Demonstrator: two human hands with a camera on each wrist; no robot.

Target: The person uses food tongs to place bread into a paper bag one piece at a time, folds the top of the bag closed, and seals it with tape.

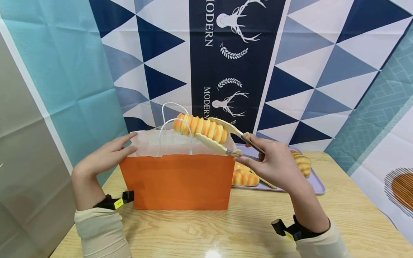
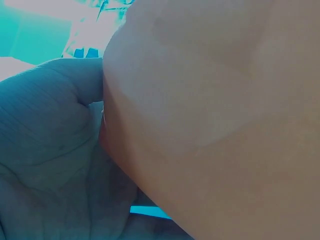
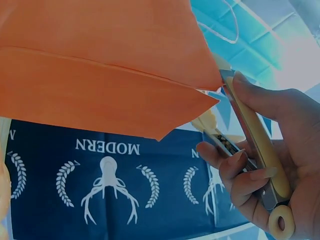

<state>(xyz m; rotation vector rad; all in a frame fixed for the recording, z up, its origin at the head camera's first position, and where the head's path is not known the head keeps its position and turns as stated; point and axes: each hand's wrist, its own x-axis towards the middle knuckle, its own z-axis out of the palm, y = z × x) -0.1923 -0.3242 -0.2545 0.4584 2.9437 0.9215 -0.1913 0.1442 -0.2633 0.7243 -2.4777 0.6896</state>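
Observation:
An orange paper bag with a white inside and white string handles stands upright. My left hand grips its left top corner, thumb and forefinger over the rim; in the left wrist view, the bag hides the thumb's tip. My right hand holds metal tongs with cream-coloured ends. Between the tong ends is a ridged, golden bread roll, tilted above the bag's opening. It overlaps the front handle in the head view. In the right wrist view, fingers and thumb wrap the tongs.
Behind the bag to the right, a lavender tray holds a croissant-like bread, another ridged bread and a thin tan stick. All stand on a wooden table. A patterned cloth hangs behind.

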